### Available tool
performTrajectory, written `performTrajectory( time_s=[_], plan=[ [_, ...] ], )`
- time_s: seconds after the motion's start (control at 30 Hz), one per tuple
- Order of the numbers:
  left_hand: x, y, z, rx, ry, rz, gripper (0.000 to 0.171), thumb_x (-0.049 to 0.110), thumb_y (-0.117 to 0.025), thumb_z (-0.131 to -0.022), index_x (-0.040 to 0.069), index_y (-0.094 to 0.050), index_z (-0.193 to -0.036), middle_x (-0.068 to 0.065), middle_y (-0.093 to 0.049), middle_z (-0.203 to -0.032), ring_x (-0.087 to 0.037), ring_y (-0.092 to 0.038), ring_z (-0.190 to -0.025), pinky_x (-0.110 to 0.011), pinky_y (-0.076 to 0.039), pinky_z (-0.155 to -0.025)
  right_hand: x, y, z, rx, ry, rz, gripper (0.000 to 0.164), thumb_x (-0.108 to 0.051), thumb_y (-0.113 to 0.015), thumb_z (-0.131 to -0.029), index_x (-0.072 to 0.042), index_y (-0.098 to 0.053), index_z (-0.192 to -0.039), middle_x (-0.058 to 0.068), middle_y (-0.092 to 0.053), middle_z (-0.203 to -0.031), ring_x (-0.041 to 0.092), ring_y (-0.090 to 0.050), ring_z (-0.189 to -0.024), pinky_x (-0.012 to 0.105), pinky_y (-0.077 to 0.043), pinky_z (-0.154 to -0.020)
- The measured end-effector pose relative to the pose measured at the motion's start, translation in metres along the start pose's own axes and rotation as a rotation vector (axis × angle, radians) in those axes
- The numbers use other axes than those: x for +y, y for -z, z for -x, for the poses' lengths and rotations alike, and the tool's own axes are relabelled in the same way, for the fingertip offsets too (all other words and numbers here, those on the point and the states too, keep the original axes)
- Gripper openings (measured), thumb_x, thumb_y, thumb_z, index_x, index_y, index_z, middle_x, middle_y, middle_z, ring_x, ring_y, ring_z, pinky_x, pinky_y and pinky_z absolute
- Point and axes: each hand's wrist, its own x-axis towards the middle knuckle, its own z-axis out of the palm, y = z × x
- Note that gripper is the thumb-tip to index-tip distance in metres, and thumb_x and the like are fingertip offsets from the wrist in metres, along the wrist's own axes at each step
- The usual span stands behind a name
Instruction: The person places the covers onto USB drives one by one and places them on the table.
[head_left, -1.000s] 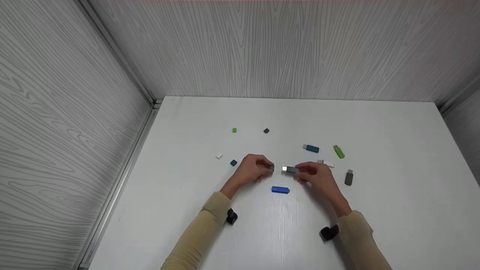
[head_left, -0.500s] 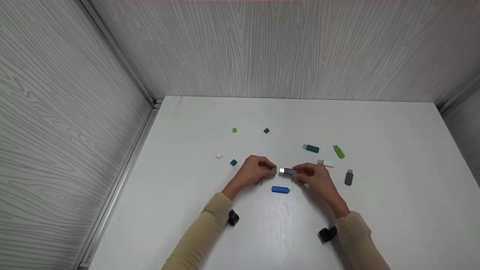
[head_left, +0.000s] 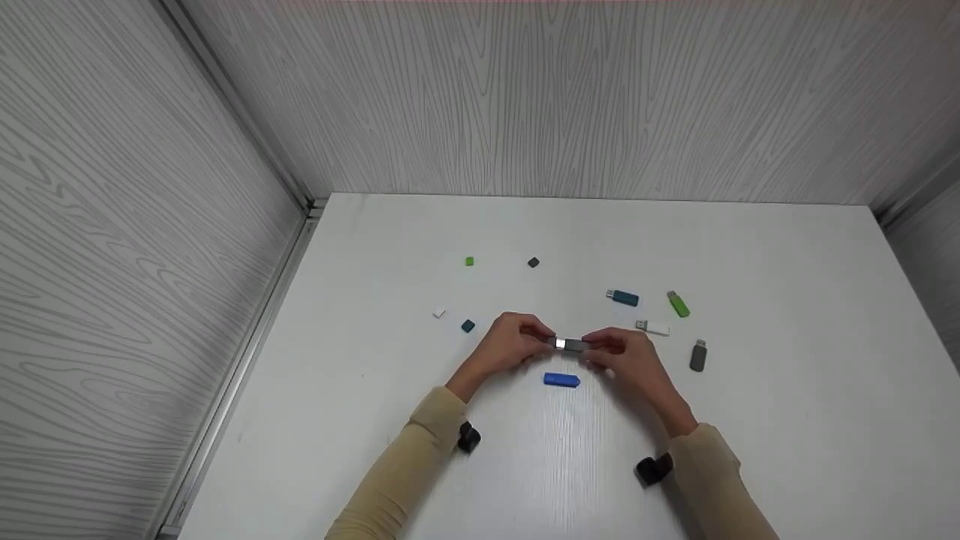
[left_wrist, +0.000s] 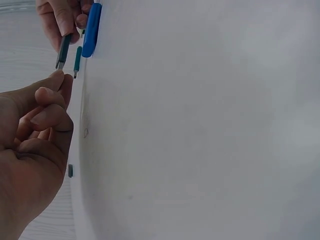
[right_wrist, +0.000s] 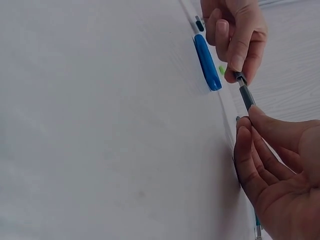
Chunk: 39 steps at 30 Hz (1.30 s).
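My left hand [head_left: 504, 346] pinches a small dark grey cap [right_wrist: 239, 76] between thumb and fingertip. From the other side, my right hand [head_left: 630, 364] pinches the body of a dark grey USB stick [head_left: 575, 345], its silver plug aimed left. In the right wrist view the plug's end meets the cap's mouth, and part of the metal still shows; how deep it sits I cannot tell. Both are held above the white table. A blue USB stick [head_left: 561, 380] lies just in front of the hands, with no metal plug visible.
Loose caps lie to the left and behind: green [head_left: 469, 261], dark grey [head_left: 533, 262], white [head_left: 439, 313] and teal [head_left: 468, 326]. Uncapped USB sticks lie to the right: teal [head_left: 623, 298], green [head_left: 678, 304], white [head_left: 653, 328] and dark grey [head_left: 698, 355]. Panels stand behind and at the sides.
My hands have drawn together: the left has moved slightly right, the right slightly left. The gap between cap and plug has closed, and less of the plug shows.
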Motion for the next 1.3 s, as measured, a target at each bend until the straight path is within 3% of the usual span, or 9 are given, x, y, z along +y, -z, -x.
performTrajectory(
  time_s=[0.87, 1.1, 1.3],
  plan=[
    [0.0025, 0.0000, 0.0021, -0.023, 0.014, 0.030, 0.019, 0.014, -0.080, -0.092, 0.014, -0.083, -0.110, -0.001, -0.079, -0.104, -0.008, -0.062, -0.077, -0.022, -0.050, -0.067, -0.0009, -0.0012, -0.0021, -0.039, -0.013, -0.042, 0.026, -0.015, -0.077, -0.096, -0.010, -0.077, -0.122, 0.011, -0.079, -0.107, 0.018, -0.072, -0.084, 0.021, -0.059, -0.075],
    [-0.0004, -0.0024, 0.0024, -0.018, 0.024, 0.103, 0.019, 0.013, -0.081, -0.090, 0.014, -0.084, -0.109, 0.002, -0.075, -0.091, -0.008, -0.058, -0.061, -0.020, -0.048, -0.058, -0.0053, -0.0007, -0.0001, -0.042, -0.041, -0.066, 0.029, -0.018, -0.079, -0.095, -0.006, -0.077, -0.122, 0.012, -0.080, -0.105, 0.016, -0.073, -0.082, 0.021, -0.058, -0.075],
    [-0.0009, -0.0033, 0.0030, -0.020, 0.020, 0.126, 0.019, 0.013, -0.082, -0.090, 0.012, -0.084, -0.109, -0.001, -0.077, -0.093, -0.008, -0.059, -0.061, -0.020, -0.049, -0.058, -0.0070, -0.0014, -0.0005, -0.031, -0.041, -0.024, 0.028, -0.018, -0.080, -0.095, -0.009, -0.079, -0.121, 0.011, -0.079, -0.107, 0.016, -0.071, -0.082, 0.021, -0.057, -0.075]
  ],
)
